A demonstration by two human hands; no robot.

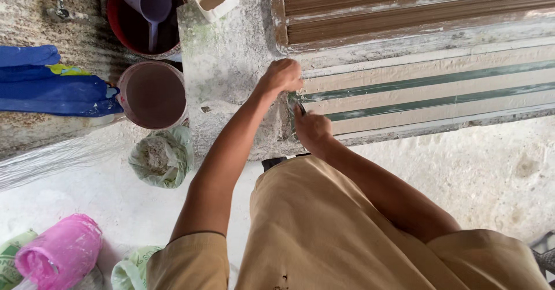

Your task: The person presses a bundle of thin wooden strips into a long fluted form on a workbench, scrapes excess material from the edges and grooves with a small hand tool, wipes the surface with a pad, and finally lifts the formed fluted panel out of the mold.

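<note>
So our right hand has its fingers curled shut around a small dark tool, a scraper or little trowel by the look of it, hard to tell exactly since most of it hides in the fist, and its tip sits right at the near end of the pale moulding strip. Our left hand is closed in a loose fist just above, knuckles down on the end of that same strip; we can't tell if anything is actually in it. Looks to us like we're in the trimming or cleaning stage, tidying the end of the piece where the green-grey grooves start. The next stroke probably wants a steady left hand and a light touch, since the edge looks crumbly. The strip itself is long and cream-coloured with two greenish channels running along it, lying on a rough concrete bench, with a brown ribbed mould parallel behind it. Further out: a bucket of brownish mix, a red tub with a purple scoop, a pink cup and a blue cloth.
</note>
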